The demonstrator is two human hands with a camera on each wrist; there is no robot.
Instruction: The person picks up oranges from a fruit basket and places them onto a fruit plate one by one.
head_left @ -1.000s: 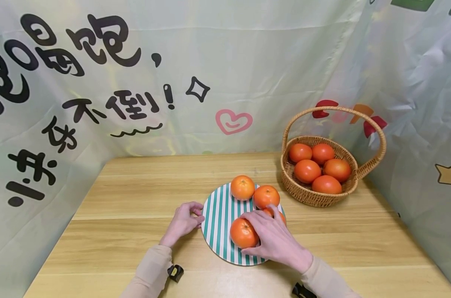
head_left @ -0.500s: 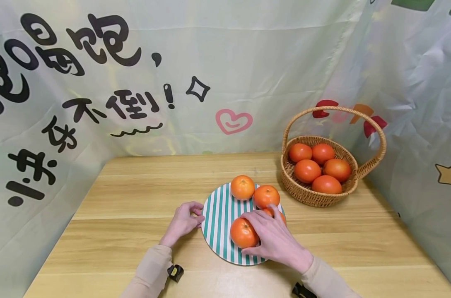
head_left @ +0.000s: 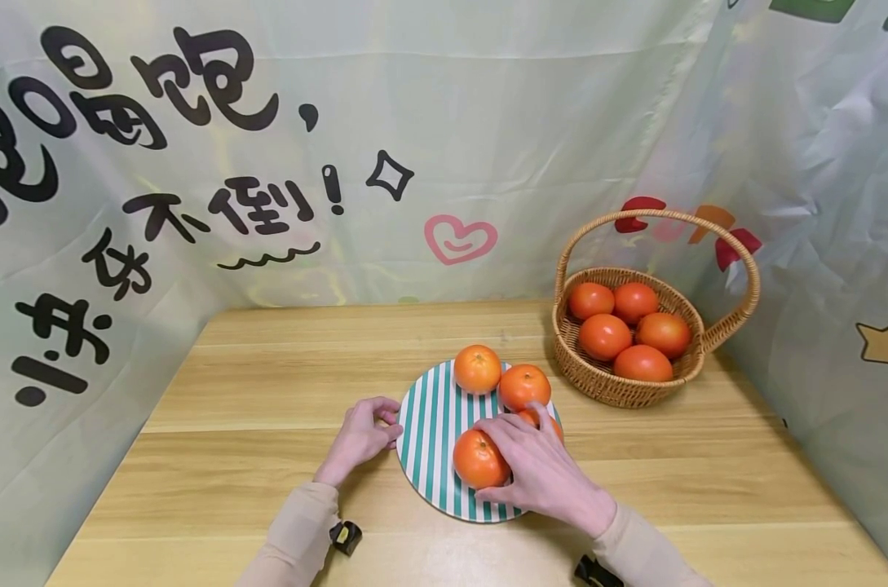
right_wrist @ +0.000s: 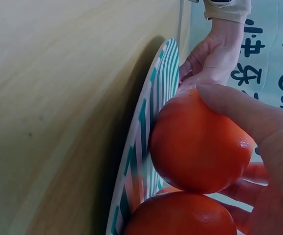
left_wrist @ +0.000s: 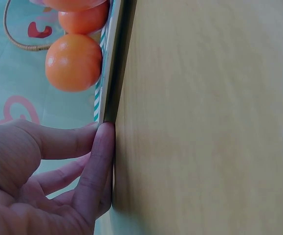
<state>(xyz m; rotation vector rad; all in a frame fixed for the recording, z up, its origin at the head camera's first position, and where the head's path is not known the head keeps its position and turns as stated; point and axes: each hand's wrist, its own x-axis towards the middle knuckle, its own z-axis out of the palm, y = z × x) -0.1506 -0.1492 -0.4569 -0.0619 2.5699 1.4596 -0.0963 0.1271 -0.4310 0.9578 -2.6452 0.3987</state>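
A flat round board point(head_left: 421, 432) with teal and white stripes lies on the table, bearing several oranges. At its left edge my left hand point(head_left: 363, 439) pinches the rim; the left wrist view shows the thumb point(left_wrist: 70, 142) above and the index finger point(left_wrist: 95, 166) below. My right hand point(head_left: 542, 469) grips the front orange point(head_left: 480, 459), low over the stripes, thumb on its near side and fingers round its right. Behind that hand another orange point(head_left: 554, 425) is partly hidden. Two more, a back orange point(head_left: 477, 369) and its neighbouring orange point(head_left: 524, 387), sit at the far edge.
A wicker basket point(head_left: 620, 395) with a tall arched handle stands at the back right, holding several glossy red-orange fruits point(head_left: 606, 335). Printed cloth point(head_left: 532, 122) hangs behind and beside the wooden table point(head_left: 267, 367). A small black device point(head_left: 345, 538) is at the left wrist.
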